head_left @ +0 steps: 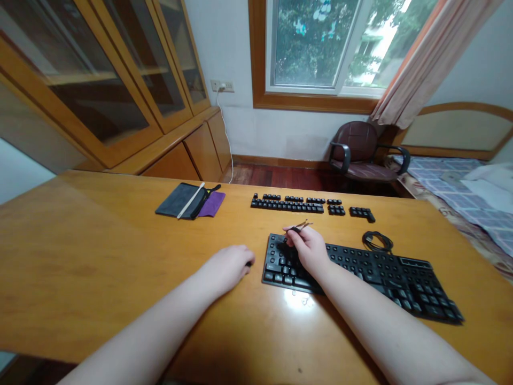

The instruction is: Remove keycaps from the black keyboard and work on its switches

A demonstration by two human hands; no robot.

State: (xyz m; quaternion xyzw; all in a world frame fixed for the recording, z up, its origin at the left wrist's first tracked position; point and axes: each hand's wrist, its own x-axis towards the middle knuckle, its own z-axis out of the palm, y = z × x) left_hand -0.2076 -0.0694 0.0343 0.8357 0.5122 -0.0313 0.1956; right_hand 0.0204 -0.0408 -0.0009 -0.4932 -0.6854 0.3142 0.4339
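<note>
Left hand: we see the left hand point(232, 267) low over the table point(120, 251), just beside the keyboard's left end; its forearm comes in from the lower left, the back of the hand faces up, and the fingers curl inward around a small dark piece point(249, 263), perhaps a keycap, though too little of it shows for us to be sure.

Right hand: we see the right hand point(311, 250) above the keyboard's upper-left part; its forearm slants across the board from the lower right; thumb and forefinger are pinched together on the black handle of a wire-ended tool point(302, 225), whose two thin prongs point up and away from the keys.

Black keyboard: the black keyboard point(372, 275) lies at a slant on the table, partly under the right forearm; caps sit on its lower-left keys, while many upper positions show only small square posts.

Loose keycaps: we find the loose keycaps point(287, 206) set out in rows behind the board, near the table's far edge; a coiled cable point(377, 242) lies to their right, nearer us.

Pouch: the grey pouch point(173, 200) lies well to the left, a pale stick point(191, 200) across it and a purple cloth point(212, 204) beside it.

Lettering: the key legends are too small for us to read.
</note>
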